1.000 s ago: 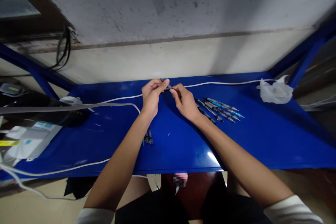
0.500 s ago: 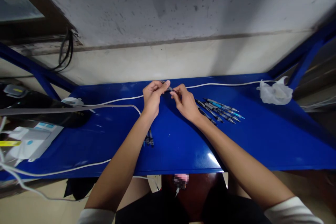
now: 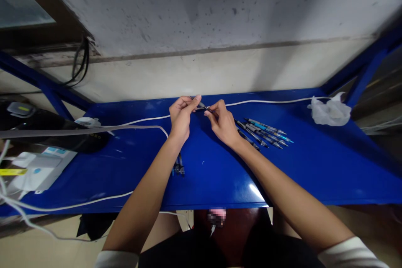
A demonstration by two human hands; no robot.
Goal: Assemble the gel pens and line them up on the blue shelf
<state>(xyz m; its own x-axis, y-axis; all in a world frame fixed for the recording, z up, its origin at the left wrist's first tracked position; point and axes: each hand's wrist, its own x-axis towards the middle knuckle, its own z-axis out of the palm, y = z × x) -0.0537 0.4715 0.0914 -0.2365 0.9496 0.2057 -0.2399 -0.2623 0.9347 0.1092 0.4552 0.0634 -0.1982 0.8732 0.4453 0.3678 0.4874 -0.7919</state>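
Above the far part of the blue shelf, a slim grey-and-black pen [image 3: 201, 104] spans my two hands. My left hand [image 3: 181, 118] is closed, thumb and fingers pinching the grey part of the pen. My right hand [image 3: 222, 123] is closed on the other end, where a thin dark section runs between its fingertips; whether that section is separate from the body, I cannot tell. Right of my right hand lies a loose group of pens [image 3: 265, 132], clear, black and blue. Other pens [image 3: 179, 169] show beside my left forearm, partly hidden by it.
A blue metal shelf [image 3: 220, 176] stands against the wall. On its right lies a crumpled white plastic bag [image 3: 330, 111]. A white cable [image 3: 266, 101] runs along the back. A black cylindrical object [image 3: 63, 134] and a white box [image 3: 40, 169] are at the left.
My hands have drawn slightly apart, and more of the thin dark section of the pen shows between them. The pens on the shelf have not moved.
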